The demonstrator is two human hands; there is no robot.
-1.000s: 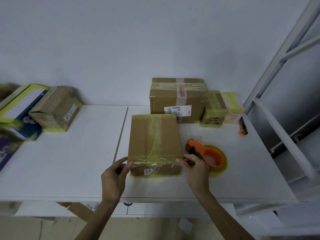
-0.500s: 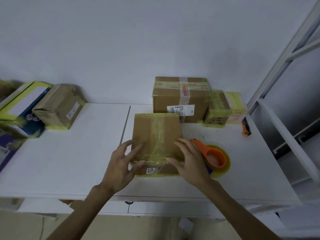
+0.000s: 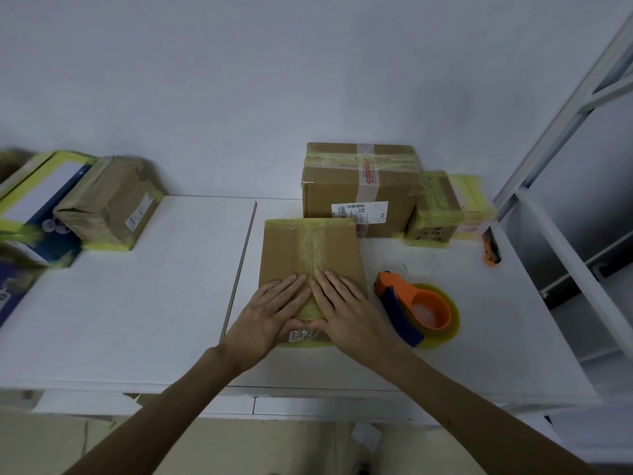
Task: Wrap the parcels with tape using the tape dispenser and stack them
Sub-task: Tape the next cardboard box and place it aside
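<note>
A brown cardboard parcel (image 3: 308, 250) lies flat on the white table (image 3: 137, 303), crossed by yellowish clear tape. My left hand (image 3: 270, 311) and my right hand (image 3: 349, 311) both press flat on its near end with straight fingers, side by side over the tape strip. The orange and blue tape dispenser (image 3: 416, 310) with its yellow roll lies on the table just right of the parcel, untouched. A larger taped parcel (image 3: 359, 186) stands behind, with a smaller yellow-taped one (image 3: 435, 210) to its right.
Another brown parcel (image 3: 106, 204) leans against a blue and yellow box (image 3: 34, 207) at the far left. An orange cutter (image 3: 490, 249) lies near the right edge. A white metal rack (image 3: 582, 186) stands on the right. A seam (image 3: 241, 265) splits the tabletop.
Both hands moved from the parcel's near corners up onto its top face and toward each other, now pressing flat over the tape. The right hand has left the dispenser's side.
</note>
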